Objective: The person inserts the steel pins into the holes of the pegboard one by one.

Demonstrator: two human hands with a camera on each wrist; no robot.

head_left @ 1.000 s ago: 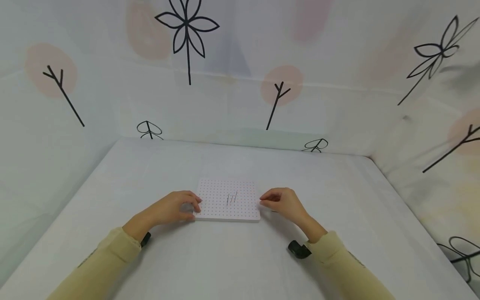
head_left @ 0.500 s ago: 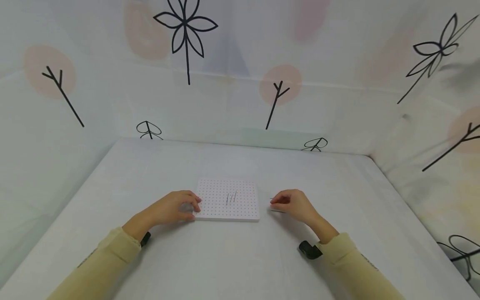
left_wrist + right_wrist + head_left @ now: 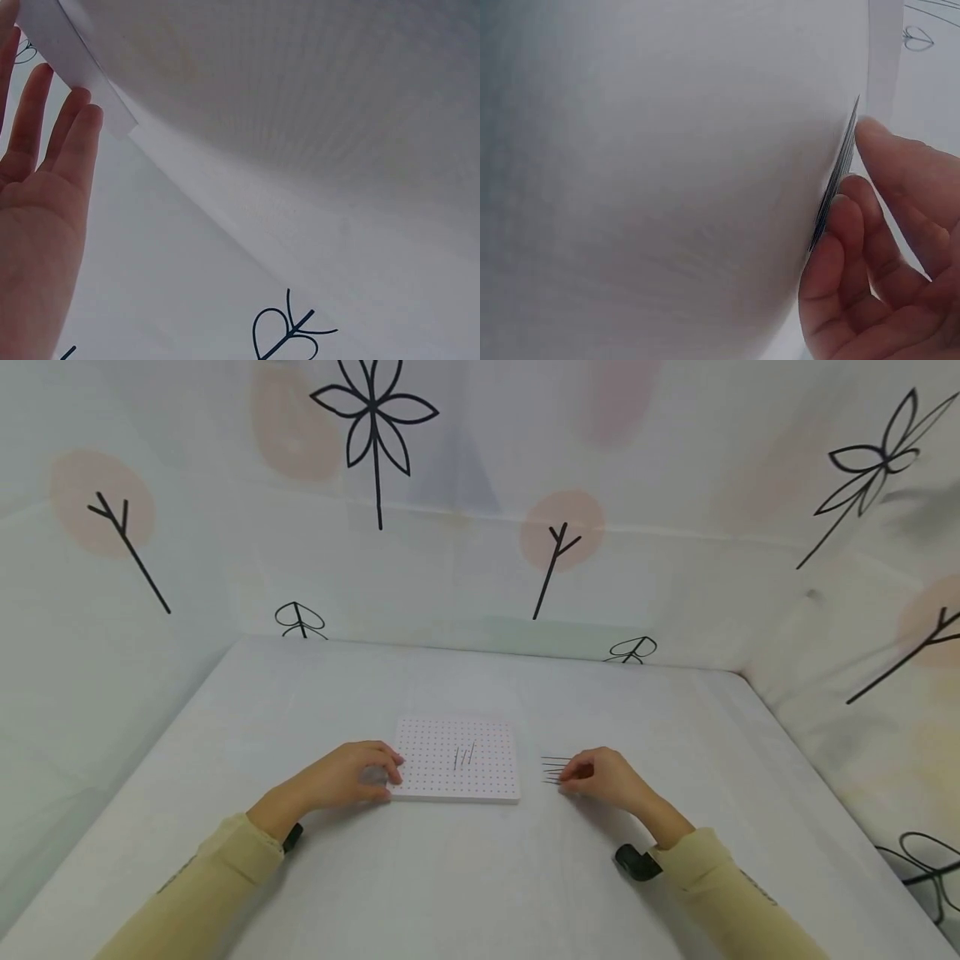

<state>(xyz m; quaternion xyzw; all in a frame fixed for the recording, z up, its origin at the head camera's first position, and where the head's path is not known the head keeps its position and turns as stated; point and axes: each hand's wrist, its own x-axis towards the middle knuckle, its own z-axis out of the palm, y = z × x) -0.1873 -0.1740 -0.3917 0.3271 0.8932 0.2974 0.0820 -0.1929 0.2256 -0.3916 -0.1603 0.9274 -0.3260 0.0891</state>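
Note:
A white board (image 3: pixel 427 785) dotted with small holes lies on the table. Up from its middle stand 3 thin dark pins (image 3: pixel 471 753). My left hand (image 3: pixel 348 775) rests at the board's left edge; in the left wrist view its nearly straight fingers (image 3: pixel 71 120) touch the board's side. To the right of the board, several more thin dark pins (image 3: pixel 552 764) lie roughly parallel on the tabletop. My right hand (image 3: pixel 606 779) is down at them, thumb and fingers bent. The right wrist view shows those fingertips (image 3: pixel 845 214) right at the pins, with a gap below the thumb.
The table (image 3: pixel 450 885) is covered in white cloth. Behind and beside it hang pale sheets (image 3: pixel 450 585) printed with black plants and pastel spots. A dark wrist camera (image 3: pixel 637 862) sits under the right sleeve.
My right hand has moved from the board's right edge rightward to the loose pins, which now show beside its fingertips. The left hand, the board and its standing pins stay put.

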